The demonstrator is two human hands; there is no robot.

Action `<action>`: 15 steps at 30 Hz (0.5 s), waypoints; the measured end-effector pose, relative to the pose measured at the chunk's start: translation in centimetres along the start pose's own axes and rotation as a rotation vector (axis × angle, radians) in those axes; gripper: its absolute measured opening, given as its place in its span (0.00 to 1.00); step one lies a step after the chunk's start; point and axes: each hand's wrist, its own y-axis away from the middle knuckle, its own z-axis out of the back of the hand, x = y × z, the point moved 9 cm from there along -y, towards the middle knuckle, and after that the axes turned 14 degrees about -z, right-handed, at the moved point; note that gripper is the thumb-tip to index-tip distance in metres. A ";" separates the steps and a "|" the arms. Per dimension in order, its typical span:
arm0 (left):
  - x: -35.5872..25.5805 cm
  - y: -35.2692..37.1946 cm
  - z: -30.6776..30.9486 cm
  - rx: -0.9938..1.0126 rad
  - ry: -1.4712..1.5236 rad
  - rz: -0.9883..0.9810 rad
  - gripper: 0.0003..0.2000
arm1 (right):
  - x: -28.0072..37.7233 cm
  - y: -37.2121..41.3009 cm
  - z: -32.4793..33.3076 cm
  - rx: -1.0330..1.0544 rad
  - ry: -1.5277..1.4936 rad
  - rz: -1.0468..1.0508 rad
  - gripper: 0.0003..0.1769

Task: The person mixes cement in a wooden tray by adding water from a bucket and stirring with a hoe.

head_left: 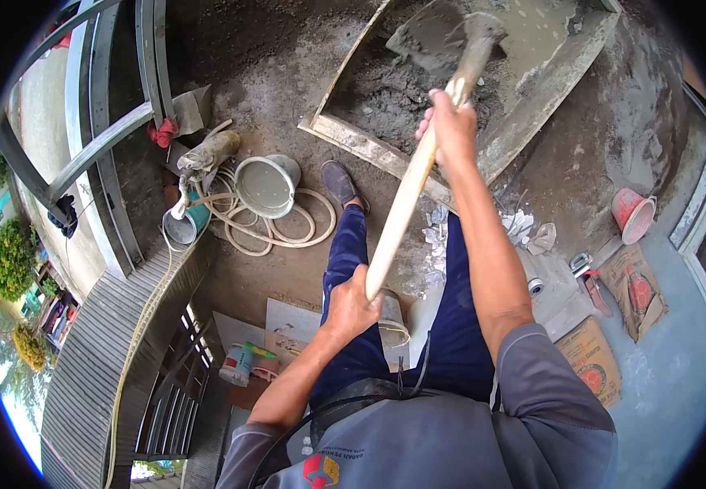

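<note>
Fingers around smooth wooden handle

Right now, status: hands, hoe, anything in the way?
Left hand grips hoe at near end; right hand grips nearer blade. Blade at mortar in trough; contact unclear. Hose coiled near left shoe, possible snag.

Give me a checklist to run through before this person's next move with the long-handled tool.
1. Right hand gripping the wooden handle, nearer the blade: ok.
2. Left hand closed round the handle's near end: ok.
3. Blade within the outline of the wooden-sided box: ok.
4. Blade touching the grey mix: cannot tell.
5. Hands gloved: not ok, both bare.
6. Hose clear of the left shoe: cannot tell; a coil lies close beside it.
</note>
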 end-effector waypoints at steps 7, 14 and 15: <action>-2.0 -5.6 -0.9 0.066 -0.005 0.065 0.17 | -2.0 -9.3 3.9 -0.107 0.025 -0.115 0.15; 2.6 5.7 -0.1 0.055 -0.039 0.220 0.15 | -14.6 -3.1 0.6 0.018 -0.016 -0.298 0.15; 2.2 6.5 -0.1 0.055 -0.029 0.225 0.15 | -13.4 -1.2 0.8 0.025 -0.031 -0.288 0.17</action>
